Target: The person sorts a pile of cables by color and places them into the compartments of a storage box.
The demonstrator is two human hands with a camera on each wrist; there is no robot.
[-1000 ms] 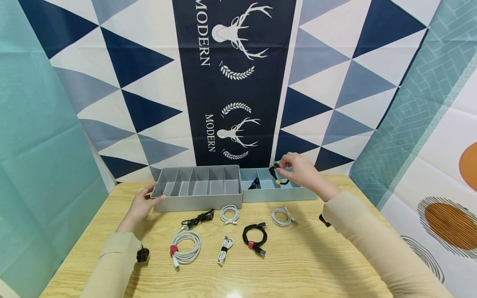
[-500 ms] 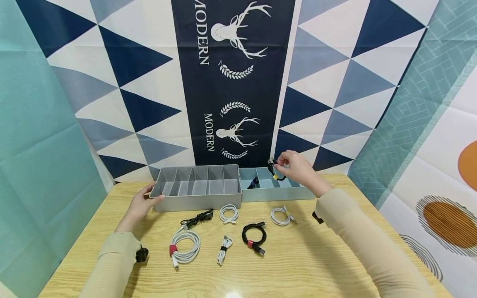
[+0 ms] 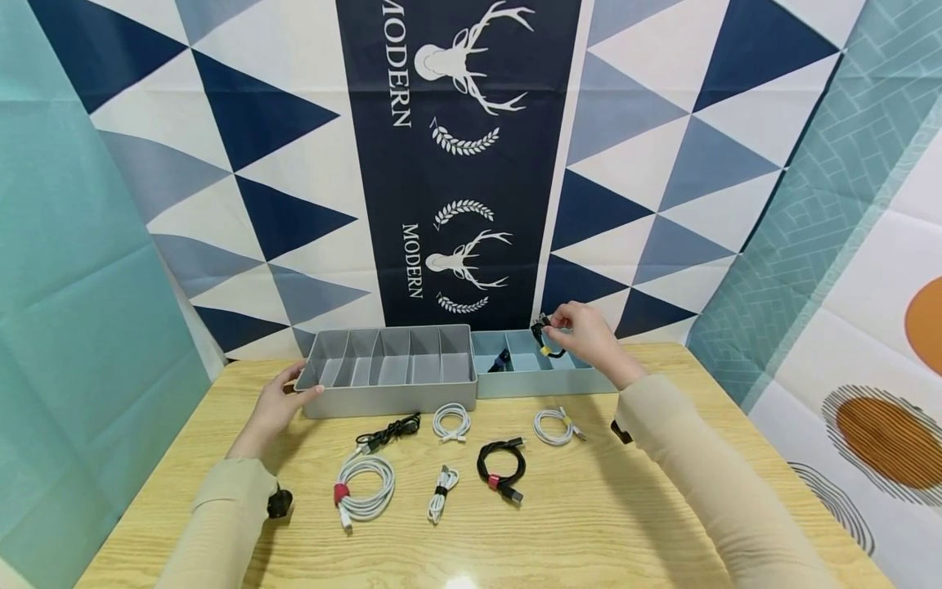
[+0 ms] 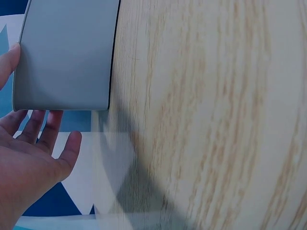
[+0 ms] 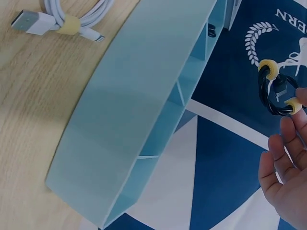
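Note:
My left hand (image 3: 275, 404) holds the left end of the grey divided organizer box (image 3: 393, 401). In the left wrist view its thumb lies at the rim and several fingertips touch the end wall, partly hidden behind it. Above the light-blue divided organizer box (image 3: 548, 384), my right hand (image 3: 589, 334) pinches a short coiled black cable (image 3: 540, 335) between thumb and fingers. Yellow ties (image 5: 268, 68) bind that cable, clearest in the right wrist view; its other fingers are spread loosely. A dark cable (image 3: 501, 360) lies in the blue box's leftmost compartment.
On the wooden table (image 3: 574, 532), before the boxes, lie a black cable (image 3: 390, 433), a white coil with red tie (image 3: 371, 488), a small white coil (image 3: 452, 423), a white bundle (image 3: 441, 495), a black coil with red tie (image 3: 502, 466) and a white coil with yellow tie (image 3: 553, 427).
The right hand has shifted slightly left with the black cable, then dipped a little over the blue box. My left hand keeps its place on the grey box.

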